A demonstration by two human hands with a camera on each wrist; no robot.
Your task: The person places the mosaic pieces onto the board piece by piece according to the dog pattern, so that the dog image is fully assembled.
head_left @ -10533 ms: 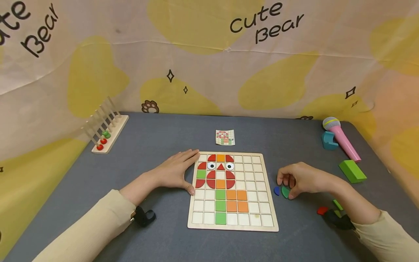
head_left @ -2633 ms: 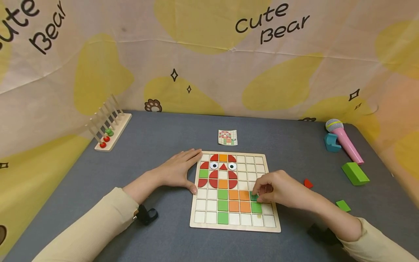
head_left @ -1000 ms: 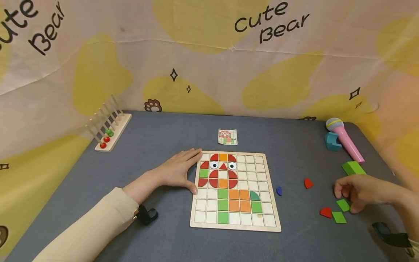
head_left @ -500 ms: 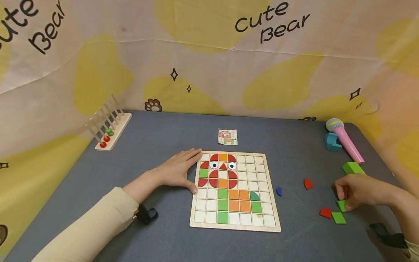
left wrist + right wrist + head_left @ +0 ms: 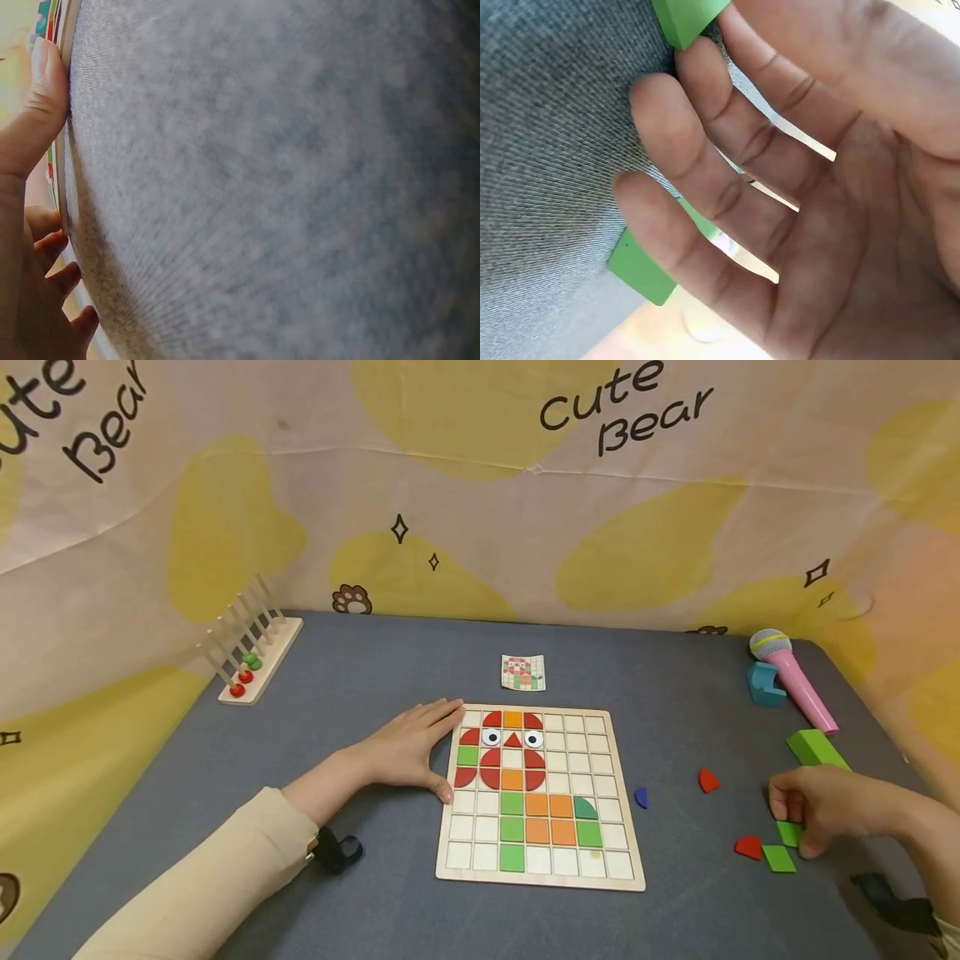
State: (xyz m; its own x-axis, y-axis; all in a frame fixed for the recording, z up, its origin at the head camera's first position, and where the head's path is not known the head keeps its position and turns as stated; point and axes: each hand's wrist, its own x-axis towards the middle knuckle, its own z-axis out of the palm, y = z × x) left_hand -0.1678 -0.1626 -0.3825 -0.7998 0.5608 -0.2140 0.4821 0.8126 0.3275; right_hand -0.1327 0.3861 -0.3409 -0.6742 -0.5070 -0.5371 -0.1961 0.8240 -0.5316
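From the head view, your left hand (image 5: 405, 752) lies flat on the table (image 5: 375, 660), fingers straight, thumb and fingertips against the left edge of the board (image 5: 540, 881), which sits mid-table toward the front edge. Your right hand (image 5: 821, 806) is out near the table's right edge, fingers curled down onto a green tile (image 5: 789, 832); whether it is pinched or only touched you cannot tell from here. A second green tile (image 5: 778, 858) lies just in front of it, a red piece (image 5: 747, 847) just left of that. Another red piece (image 5: 708, 780) and a blue piece (image 5: 641, 797) lie between hand and board. A green block (image 5: 816, 748) sits just behind your right hand, a pink microphone (image 5: 791, 681) toward the right rear corner, a card (image 5: 522, 672) behind the board, a peg rack (image 5: 251, 656) at the left edge.

In the left wrist view, your thumb (image 5: 41, 97) presses the board's edge (image 5: 67, 45), the other fingers relaxed.

In the right wrist view, your fingers (image 5: 705, 172) are spread and nearly straight, their tips over a green tile (image 5: 641, 270) on the table; none wraps it.
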